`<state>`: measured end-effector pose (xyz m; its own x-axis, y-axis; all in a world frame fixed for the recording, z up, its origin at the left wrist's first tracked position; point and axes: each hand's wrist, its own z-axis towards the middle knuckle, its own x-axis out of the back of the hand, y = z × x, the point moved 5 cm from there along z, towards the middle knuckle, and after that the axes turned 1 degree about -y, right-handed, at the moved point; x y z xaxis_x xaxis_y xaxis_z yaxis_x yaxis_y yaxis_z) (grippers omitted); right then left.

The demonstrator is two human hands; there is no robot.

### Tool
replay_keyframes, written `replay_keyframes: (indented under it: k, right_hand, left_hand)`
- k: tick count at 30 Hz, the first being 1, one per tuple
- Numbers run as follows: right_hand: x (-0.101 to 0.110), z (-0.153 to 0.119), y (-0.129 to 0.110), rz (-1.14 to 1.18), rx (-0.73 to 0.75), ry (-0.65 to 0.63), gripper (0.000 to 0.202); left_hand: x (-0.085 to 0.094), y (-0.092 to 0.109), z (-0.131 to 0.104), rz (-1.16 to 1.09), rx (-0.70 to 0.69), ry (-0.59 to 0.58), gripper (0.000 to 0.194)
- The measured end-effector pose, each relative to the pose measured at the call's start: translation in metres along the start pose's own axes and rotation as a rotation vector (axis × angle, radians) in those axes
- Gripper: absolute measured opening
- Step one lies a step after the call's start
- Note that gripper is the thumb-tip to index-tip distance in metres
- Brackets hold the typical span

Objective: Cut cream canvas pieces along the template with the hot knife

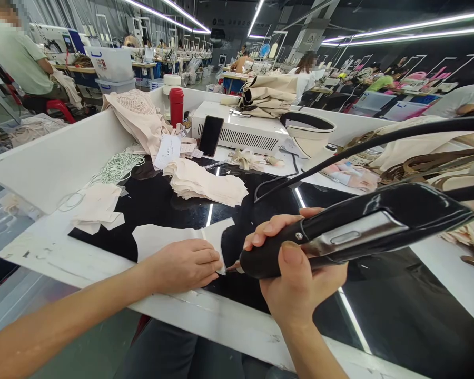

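My right hand point(296, 268) is wrapped round a black corded hand tool point(351, 226) with a silver lever along its side. The tool's narrow tip point(234, 267) points left, right by the edge of a cream fabric piece point(169, 237). This piece lies flat on the glossy black surface point(260, 221). Fingers together and curled, my left hand point(189, 265) presses on the fabric's right end, close to the tip. Whether the tip touches the cloth I cannot tell. Farther back lies a stack of cut cream fabric pieces point(205, 181).
Black cables point(379, 142) run from the tool across the right side. Behind the stack stand a white vented box point(237, 131), a phone point(210, 136) and a red bottle point(176, 107). Pale green cord point(116, 167) and fabric scraps point(97, 205) lie left. A low white wall point(75, 147) edges the table.
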<state>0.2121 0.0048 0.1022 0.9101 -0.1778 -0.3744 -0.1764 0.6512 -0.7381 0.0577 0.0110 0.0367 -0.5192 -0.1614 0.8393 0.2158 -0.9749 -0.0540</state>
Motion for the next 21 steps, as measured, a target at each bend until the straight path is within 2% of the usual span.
replay_keyframes:
  k: [8, 13, 21]
  right_hand:
    - [-0.0005, -0.0007, 0.0018, -0.045, -0.011, 0.012, 0.036]
    - [-0.0014, 0.0005, 0.0, -0.023, -0.003, 0.027, 0.04]
    - [-0.0029, -0.0026, 0.0022, 0.007, -0.012, -0.028, 0.039]
  left_hand:
    - [-0.0012, -0.0003, -0.0009, -0.008, 0.01, 0.002, 0.027]
    - [-0.0002, -0.0006, 0.0004, -0.012, -0.001, 0.014, 0.029]
    - [-0.0001, 0.0002, 0.0002, 0.012, -0.015, 0.015, 0.028]
